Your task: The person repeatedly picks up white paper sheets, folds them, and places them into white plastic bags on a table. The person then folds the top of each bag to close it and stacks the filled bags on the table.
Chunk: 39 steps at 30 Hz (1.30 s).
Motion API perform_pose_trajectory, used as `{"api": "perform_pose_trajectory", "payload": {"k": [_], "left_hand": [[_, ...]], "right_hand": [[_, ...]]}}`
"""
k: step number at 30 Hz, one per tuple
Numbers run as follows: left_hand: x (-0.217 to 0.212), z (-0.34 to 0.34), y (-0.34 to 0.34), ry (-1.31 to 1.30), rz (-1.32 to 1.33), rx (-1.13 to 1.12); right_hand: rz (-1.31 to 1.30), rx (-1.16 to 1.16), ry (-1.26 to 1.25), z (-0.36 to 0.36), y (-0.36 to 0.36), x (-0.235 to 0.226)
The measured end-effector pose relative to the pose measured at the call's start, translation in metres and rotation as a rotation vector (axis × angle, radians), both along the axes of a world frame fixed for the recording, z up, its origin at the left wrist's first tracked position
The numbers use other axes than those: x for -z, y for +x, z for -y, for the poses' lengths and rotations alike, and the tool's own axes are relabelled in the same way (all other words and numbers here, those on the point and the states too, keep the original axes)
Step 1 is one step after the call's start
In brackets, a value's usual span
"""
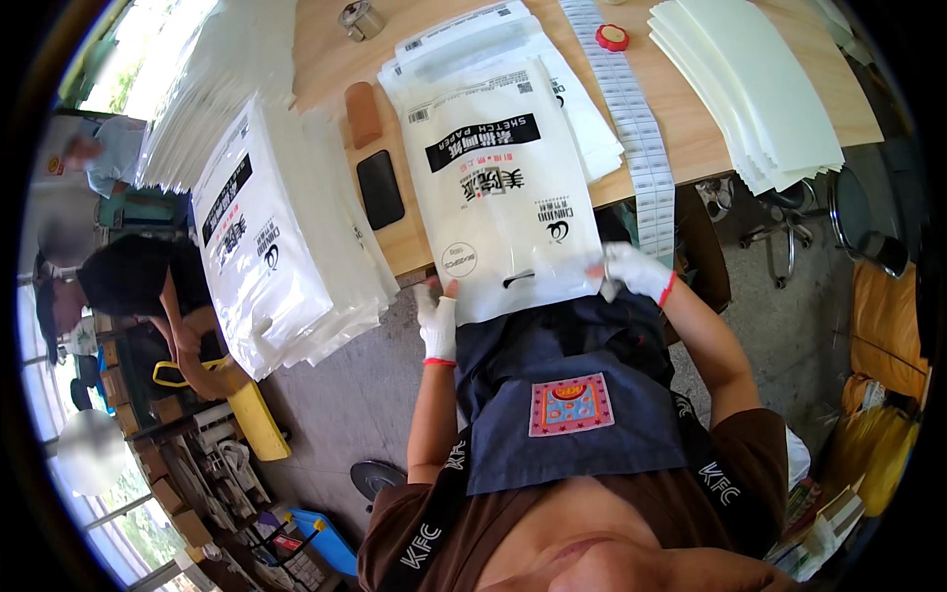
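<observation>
Noted at centre of frame: plastic-wrapped paper pack (508,212), white with black and red print, lying face up, lower end jutting past the near edge of the light wooden table (400,242) and over the dark blue apron (631,449); near the lower edge of the pack, a dark oblong slot.

White-gloved left hand (437,321) at lower left corner of pack, partly curled, thumb and fingers slightly spread at the edge; white-gloved right hand (631,271) at lower right side, fingers half bent toward the edge, blurred; cannot tell for either whether gripping or merely touching; red cuffs on both gloves.

Under and beyond the pack, upper centre: further printed packs (592,143), loosely overlapped; just right of these, long strip of printed labels (646,163), with red round knob (613,37) near its upper end; upper right, fanned white sheets (755,94); left of the central pack, black smartphone (382,189) below brown cylindrical object (363,115); farther left, thick stack of similar packs (281,247); at left rim, co-worker in dark shirt (138,276), bent forward.
</observation>
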<state>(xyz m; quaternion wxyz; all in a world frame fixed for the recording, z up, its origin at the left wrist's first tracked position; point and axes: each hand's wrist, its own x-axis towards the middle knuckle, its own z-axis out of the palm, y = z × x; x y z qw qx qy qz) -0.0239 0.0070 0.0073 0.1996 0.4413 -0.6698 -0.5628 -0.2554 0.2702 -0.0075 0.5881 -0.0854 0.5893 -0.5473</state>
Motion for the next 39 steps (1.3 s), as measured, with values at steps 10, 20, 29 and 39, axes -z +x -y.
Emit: {"api": "perform_pose_trajectory", "payload": {"k": [10, 20, 29, 39], "left_hand": [[0.002, 0.003, 0.000, 0.246, 0.188, 0.433], [-0.046, -0.087, -0.099, 0.130, -0.120, 0.693], [-0.007, -0.189, -0.215, 1.169, -0.213, 0.587], [-0.036, -0.148, -0.187, 0.198, -0.046, 1.029]], "right_hand": [[-0.765, 0.659, 0.181, -0.094, -0.033, 0.016], [-0.681, 0.593, -0.076, -0.111, -0.038, 0.005], [-1.528, 0.229, 0.139, -0.102, -0.030, -0.100], [-1.496, 0.542, -0.096, -0.100, -0.017, -0.130]]}}
